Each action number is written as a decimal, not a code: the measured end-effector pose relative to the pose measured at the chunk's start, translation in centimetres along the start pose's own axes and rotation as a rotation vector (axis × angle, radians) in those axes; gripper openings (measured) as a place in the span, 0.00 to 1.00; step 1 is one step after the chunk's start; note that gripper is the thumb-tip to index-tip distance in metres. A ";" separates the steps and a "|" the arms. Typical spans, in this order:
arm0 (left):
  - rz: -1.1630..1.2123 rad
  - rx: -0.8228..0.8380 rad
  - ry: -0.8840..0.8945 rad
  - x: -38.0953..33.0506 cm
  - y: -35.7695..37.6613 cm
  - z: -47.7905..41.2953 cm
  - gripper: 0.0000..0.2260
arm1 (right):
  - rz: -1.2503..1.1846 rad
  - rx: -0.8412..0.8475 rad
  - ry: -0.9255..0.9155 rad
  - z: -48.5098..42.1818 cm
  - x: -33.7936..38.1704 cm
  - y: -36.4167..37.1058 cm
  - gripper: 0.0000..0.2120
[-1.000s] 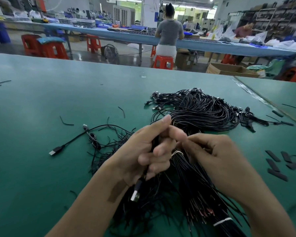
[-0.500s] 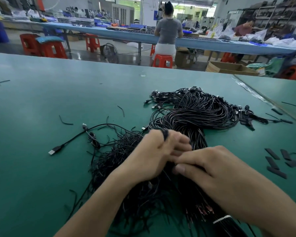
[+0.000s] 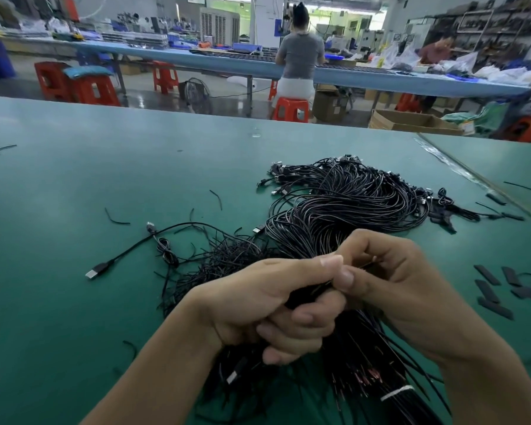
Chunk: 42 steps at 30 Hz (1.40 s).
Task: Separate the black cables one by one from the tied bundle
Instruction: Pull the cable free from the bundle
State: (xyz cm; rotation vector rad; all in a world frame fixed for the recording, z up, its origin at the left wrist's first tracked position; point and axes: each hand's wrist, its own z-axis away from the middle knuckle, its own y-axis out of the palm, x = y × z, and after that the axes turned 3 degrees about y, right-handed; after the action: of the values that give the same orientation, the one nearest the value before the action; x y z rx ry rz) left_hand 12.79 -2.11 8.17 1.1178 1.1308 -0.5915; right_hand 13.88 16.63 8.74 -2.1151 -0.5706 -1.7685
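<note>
Head view: left hand [image 3: 267, 305] curls round a thick sheaf of thin, glossy black cables [image 3: 344, 216] above the matte green table [image 3: 74, 179]. Right hand [image 3: 390, 277] pinches strands beside the left thumb. White tie [image 3: 396, 392] bands the near end.

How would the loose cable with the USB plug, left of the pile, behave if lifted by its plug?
Probably floppy: the cable lies in loose curves on the table, so it would likely dangle. It looks thin, so it is probably light. It may snag, since its far end appears to run into the tangled pile.
</note>
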 end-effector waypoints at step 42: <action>-0.708 -0.602 0.200 3.1 -0.6 -3.0 0.04 | 0.183 -0.628 -0.108 -1.6 -0.8 1.5 0.10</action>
State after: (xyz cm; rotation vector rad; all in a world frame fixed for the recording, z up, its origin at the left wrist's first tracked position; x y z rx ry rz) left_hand 12.20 0.82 5.06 0.2383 1.7492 -0.6173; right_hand 13.18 14.44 8.27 -2.5673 0.1918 -1.9022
